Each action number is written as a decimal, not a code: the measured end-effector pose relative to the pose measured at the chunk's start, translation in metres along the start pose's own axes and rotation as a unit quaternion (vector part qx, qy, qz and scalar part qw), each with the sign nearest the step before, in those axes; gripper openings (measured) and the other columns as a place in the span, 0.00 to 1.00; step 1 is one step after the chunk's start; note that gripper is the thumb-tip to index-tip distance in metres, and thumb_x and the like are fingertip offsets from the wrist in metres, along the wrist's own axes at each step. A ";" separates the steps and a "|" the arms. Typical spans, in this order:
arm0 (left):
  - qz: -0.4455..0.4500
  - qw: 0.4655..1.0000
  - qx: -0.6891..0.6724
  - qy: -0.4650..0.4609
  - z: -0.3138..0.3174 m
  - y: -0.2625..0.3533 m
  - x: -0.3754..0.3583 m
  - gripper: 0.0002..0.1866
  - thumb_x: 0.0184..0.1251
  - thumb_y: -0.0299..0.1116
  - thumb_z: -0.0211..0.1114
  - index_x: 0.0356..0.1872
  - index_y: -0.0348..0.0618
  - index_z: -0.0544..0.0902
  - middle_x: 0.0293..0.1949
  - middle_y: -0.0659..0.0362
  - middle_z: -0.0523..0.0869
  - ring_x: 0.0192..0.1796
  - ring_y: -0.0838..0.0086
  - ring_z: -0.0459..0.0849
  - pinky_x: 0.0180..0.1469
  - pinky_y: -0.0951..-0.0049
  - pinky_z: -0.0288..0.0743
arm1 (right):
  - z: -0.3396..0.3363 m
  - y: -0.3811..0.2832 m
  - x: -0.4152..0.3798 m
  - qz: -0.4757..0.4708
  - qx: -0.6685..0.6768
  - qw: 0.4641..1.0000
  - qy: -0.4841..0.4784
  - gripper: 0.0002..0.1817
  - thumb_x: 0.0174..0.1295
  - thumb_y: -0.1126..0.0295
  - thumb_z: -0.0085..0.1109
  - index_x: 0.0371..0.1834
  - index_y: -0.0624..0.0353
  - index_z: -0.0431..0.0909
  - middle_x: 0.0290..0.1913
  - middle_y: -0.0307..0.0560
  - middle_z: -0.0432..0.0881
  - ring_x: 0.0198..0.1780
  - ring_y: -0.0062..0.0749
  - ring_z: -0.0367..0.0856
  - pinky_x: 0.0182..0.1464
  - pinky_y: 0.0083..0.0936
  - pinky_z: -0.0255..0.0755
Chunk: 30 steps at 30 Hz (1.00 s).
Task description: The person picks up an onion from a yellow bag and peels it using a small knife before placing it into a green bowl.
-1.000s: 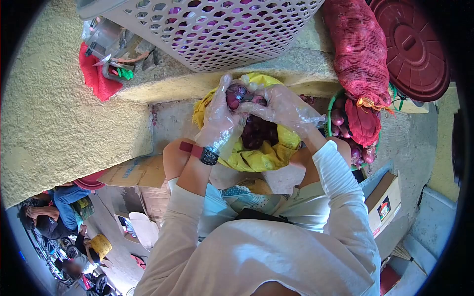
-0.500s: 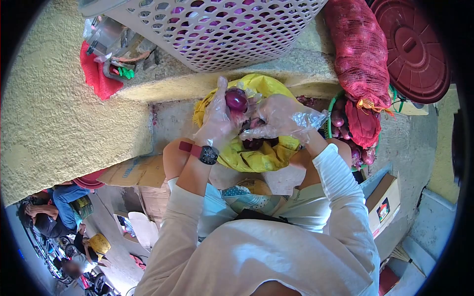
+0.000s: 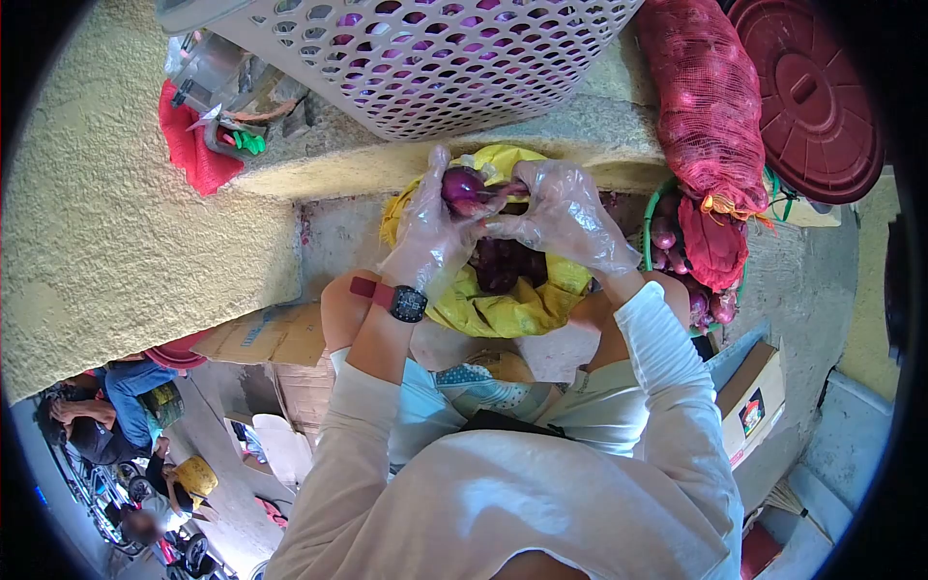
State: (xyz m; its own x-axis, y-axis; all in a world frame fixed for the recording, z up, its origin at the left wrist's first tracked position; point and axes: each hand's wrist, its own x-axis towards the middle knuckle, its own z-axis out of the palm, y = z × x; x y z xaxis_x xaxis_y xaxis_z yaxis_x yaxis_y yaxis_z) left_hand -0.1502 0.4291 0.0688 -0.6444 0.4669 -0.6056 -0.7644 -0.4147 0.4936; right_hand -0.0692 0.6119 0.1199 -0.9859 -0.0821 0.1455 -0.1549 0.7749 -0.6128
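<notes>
Far left, a red cloth point(image 3: 193, 145) lies on the ledge. Left hand point(image 3: 430, 232), gloved in clear plastic, curls closed around a red onion point(image 3: 462, 188) above the yellow bag point(image 3: 507, 309). Right hand point(image 3: 565, 217) pinches the onion's side. Further right, a red mesh sack point(image 3: 706, 106).

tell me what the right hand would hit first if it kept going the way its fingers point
The right hand points leftward at the red onion held in the left hand. Its fingertips look already at the onion, so that comes first, though depth is hard to judge.
</notes>
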 end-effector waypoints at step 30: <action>0.064 0.994 -0.091 -0.005 -0.010 0.004 0.006 0.29 0.72 0.55 0.69 0.52 0.34 0.76 0.49 0.47 0.82 0.55 0.46 0.85 0.56 0.50 0.86 | -0.003 0.005 -0.001 -0.091 -0.057 0.980 -0.170 0.31 0.64 0.36 0.63 0.28 0.58 0.85 0.29 0.58 0.84 0.34 0.57 0.85 0.41 0.50 0.76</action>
State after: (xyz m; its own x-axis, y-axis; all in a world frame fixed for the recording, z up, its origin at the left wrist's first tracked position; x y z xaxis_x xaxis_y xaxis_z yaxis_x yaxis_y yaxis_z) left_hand -0.1569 0.4227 0.0602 -0.7369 0.4088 -0.5385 -0.6606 -0.6046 0.4450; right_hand -0.0686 0.6181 0.1192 -0.9096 -0.4140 -0.0350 -0.3406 0.7912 -0.5080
